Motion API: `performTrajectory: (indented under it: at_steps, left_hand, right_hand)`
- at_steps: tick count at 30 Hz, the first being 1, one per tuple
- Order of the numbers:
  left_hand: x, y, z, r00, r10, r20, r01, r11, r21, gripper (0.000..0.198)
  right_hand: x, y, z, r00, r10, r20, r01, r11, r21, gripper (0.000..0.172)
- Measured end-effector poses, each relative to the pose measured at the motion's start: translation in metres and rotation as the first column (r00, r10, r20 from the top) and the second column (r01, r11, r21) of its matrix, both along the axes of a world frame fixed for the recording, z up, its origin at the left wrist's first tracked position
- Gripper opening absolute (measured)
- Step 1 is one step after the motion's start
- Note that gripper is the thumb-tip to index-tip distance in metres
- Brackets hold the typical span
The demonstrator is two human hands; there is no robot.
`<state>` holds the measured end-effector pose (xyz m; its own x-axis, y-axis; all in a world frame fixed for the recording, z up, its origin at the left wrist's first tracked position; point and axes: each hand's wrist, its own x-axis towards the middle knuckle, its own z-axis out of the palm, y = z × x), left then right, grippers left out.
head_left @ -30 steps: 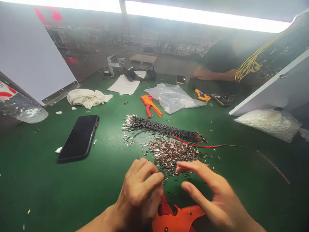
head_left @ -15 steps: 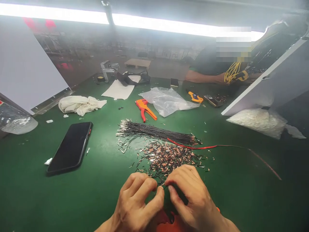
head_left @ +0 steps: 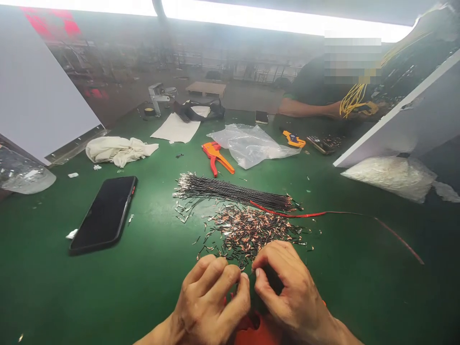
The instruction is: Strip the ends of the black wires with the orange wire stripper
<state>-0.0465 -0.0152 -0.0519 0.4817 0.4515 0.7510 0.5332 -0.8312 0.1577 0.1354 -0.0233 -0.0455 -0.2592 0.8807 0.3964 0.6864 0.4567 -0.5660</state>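
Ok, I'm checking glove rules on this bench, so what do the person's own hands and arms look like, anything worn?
Nothing worn. The left hand and right hand are bare, with no gloves, rings or tape on the fingers, and short plain nails. The left forearm and right wrist are bare to the picture's edge: no sleeve, watch or strap in view.

Site: wire-harness assembly workshop.
You sit at a green-matted surface under strip lighting. Before you lie a bundle of black wires, a heap of stripped offcuts and orange wire strippers. Opposite, a co-worker's arm rests by yellow wires.
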Motion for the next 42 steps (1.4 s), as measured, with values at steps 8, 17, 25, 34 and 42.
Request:
performTrajectory:
  at_steps: [8,17,25,34,42]
  left_hand:
    - [-0.0003,0.0003,0.0012,0.999,0.028,-0.047,-0.025,0.998,0.061,0.018]
    - [0.0034,-0.0012,0.0028,0.998,0.043,-0.046,-0.038,0.992,0.122,0.031]
    - [0.0014,-0.002,0.0034,0.997,0.035,-0.062,-0.029,0.995,0.096,0.035]
    - [0.004,-0.0017,0.0003,0.998,0.021,-0.058,-0.015,0.996,0.087,0.038]
    - [0.0037,-0.0021,-0.0002,0.997,0.017,-0.073,-0.01,0.996,0.093,0.038]
  right_hand:
    - [-0.0009,0.0013,0.0006,0.997,-0.074,0.032,0.074,0.997,0.0,0.016]
    - [-0.0021,0.0014,0.0012,0.987,-0.158,0.021,0.159,0.985,-0.064,0.015]
    - [-0.0011,0.0018,0.0016,0.978,-0.207,0.0,0.2,0.943,-0.266,0.014]
    - [-0.0024,0.0018,-0.0027,0.974,-0.224,-0.024,0.2,0.909,-0.365,0.015]
    - [-0.0026,0.0061,0.0013,0.981,-0.196,-0.012,0.172,0.889,-0.425,0.014]
